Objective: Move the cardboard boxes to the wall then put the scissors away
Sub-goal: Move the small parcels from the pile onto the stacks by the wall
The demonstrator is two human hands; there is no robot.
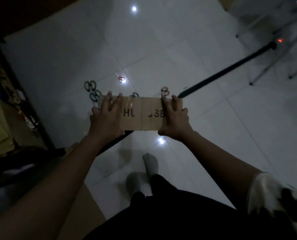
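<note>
Left grip point(106, 116) is clamped over the left end of the cardboard box point(142, 116), fingers spread across the top with the tips hooked over the far edge and the thumb down on the near side. Right grip point(174, 118) does the same on the right end, so the box is pinched between both of them. The box is long and brown, with clear tape running across the top and black letters showing between the hands, something like "HU" and "JSB". It sits dead centre in the view, in front of the person, and I think it's lifted off the floor, but the light is pretty dim so don't quote me.

Just past the far edge of the box, scissors are scattered on the white tiled floor point(205, 127): two green-handled pairs point(89, 85) off to the left, another dark-handled one point(135, 94) peeking out right behind the box, a red-handled pair point(165, 91) by the right fingertips, and a small red one point(121, 78) further out. A black pole point(231, 68) runs diagonally from upper right towards the box. Metal chair legs point(265, 66) are in the top right corner, and a dark shelf frame point(28, 108) runs down the left. Nearest the camera there are two feet in grey socks point(150, 165)
</note>
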